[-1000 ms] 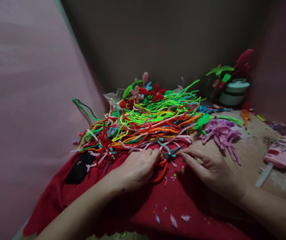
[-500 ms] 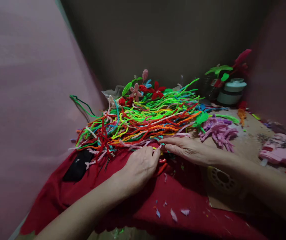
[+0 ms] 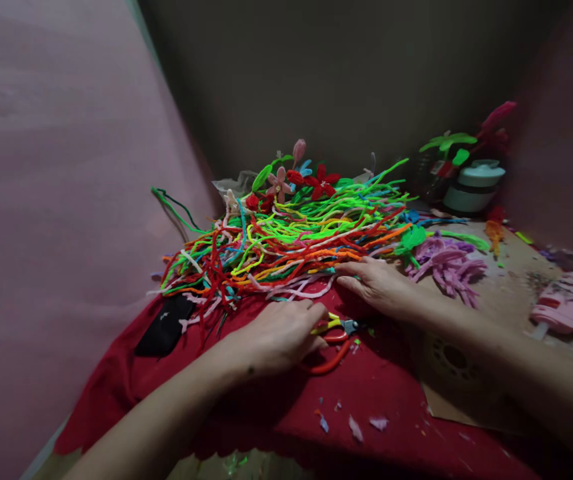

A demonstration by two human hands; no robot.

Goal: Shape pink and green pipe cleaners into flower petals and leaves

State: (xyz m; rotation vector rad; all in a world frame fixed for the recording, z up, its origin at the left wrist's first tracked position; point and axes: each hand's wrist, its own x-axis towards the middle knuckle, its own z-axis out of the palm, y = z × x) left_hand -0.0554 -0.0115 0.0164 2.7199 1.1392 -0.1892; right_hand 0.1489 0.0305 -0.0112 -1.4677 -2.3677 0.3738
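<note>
A big heap of coloured pipe cleaners (image 3: 291, 247) lies across the far side of a red cloth (image 3: 266, 407). My left hand (image 3: 273, 337) rests on the cloth, fingers curled over the yellow handle of small pliers (image 3: 336, 327) with red grips. My right hand (image 3: 381, 283) lies flat, fingers stretched, its tips touching the pink and white strands at the heap's near edge. A curved red pipe cleaner (image 3: 329, 363) lies just below the pliers.
Purple pipe-cleaner pieces (image 3: 449, 263) lie to the right of the heap. A pink glue gun (image 3: 566, 313) sits at the far right, a white lidded jar (image 3: 473, 187) at the back right. Finished flowers (image 3: 301, 183) stand behind the heap. A black object (image 3: 166, 327) lies at left.
My right hand moved from beside the scissors up to the edge of the heap, then slid right. The pliers came into view under my left hand's fingers.
</note>
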